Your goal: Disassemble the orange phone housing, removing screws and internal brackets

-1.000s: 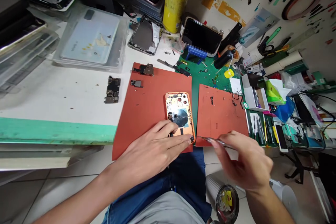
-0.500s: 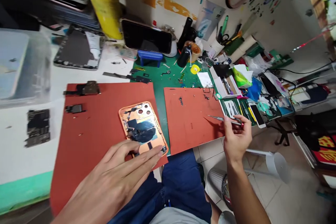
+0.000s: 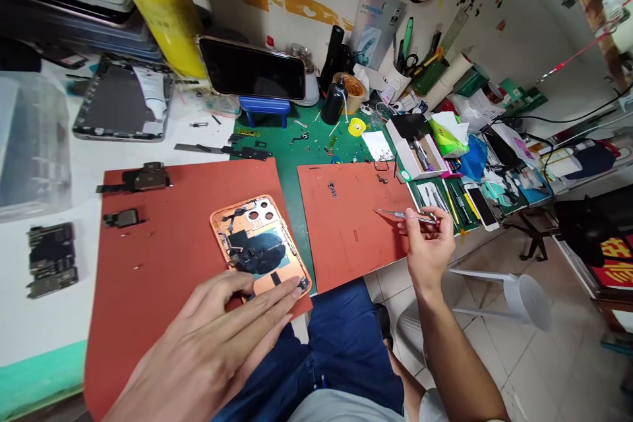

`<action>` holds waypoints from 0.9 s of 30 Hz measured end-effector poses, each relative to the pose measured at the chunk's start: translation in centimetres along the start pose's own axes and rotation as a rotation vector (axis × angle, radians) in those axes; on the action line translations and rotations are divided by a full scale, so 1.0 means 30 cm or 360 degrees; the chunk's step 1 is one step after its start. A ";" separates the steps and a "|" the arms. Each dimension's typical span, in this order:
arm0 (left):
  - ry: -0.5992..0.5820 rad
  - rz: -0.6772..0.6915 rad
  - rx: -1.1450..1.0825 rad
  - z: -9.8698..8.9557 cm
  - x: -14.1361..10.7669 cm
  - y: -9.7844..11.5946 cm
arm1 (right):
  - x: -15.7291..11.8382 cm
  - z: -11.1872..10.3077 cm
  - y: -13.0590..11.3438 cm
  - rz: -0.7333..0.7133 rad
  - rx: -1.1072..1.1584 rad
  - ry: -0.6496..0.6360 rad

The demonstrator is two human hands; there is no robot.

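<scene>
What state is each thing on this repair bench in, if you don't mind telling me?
Left hand: fingers spread, resting on the housing's lower end.
Right hand: pinching tweezers.
Tweezers: held with the tips over the red mat.
Orange phone rear housing: open side up, flex cables and black coil inside.
Logic board: out of the phone, on the white bench.
Phone: propped on a blue stand, screen dark.

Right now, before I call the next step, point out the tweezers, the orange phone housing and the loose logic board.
Tweezers (image 3: 408, 215): head view, on the metal shaft.
Orange phone housing (image 3: 293, 242): head view, on the rim at its image-right edge.
Loose logic board (image 3: 52, 260): head view, on its middle.
</scene>
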State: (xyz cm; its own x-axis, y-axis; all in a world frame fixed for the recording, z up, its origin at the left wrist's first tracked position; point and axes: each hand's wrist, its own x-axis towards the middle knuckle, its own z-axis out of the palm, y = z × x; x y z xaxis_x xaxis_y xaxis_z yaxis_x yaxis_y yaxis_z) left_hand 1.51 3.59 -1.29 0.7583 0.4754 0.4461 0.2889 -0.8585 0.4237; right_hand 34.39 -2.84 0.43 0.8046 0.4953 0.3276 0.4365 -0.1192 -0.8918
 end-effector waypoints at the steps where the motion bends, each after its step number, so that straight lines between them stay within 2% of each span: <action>1: 0.0037 0.0004 0.0045 0.000 0.007 0.005 | -0.006 -0.008 -0.008 0.0005 0.0015 -0.0001; 4: 0.0065 0.0020 0.0111 -0.007 0.025 0.026 | -0.060 -0.041 -0.049 0.0076 0.0111 -0.0110; 8: 0.0038 -0.0043 0.0081 -0.024 0.036 0.058 | -0.191 -0.071 -0.114 0.0307 0.0337 -0.0563; 10: 0.0002 -0.0097 0.0063 -0.030 0.038 0.068 | -0.252 -0.070 -0.139 0.0370 0.0378 -0.0678; 15: -0.0100 -0.0154 0.0038 -0.034 0.028 0.075 | -0.332 -0.037 -0.167 0.0425 0.0379 -0.0741; 21: -0.0143 -0.0163 0.0028 -0.030 0.028 0.076 | -0.346 -0.020 -0.176 0.0433 0.0281 -0.0734; 27: -0.0097 -0.0138 0.0007 -0.029 0.031 0.075 | -0.353 -0.016 -0.179 0.0379 0.0277 -0.0728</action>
State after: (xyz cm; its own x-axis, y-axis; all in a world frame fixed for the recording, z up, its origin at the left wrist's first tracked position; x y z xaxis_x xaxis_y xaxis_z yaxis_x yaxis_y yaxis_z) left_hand 2.34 2.28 0.77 0.7645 0.5353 0.3591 0.3573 -0.8156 0.4550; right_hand 23.72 -7.86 1.92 0.5987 0.8006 -0.0246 0.1590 -0.1488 -0.9760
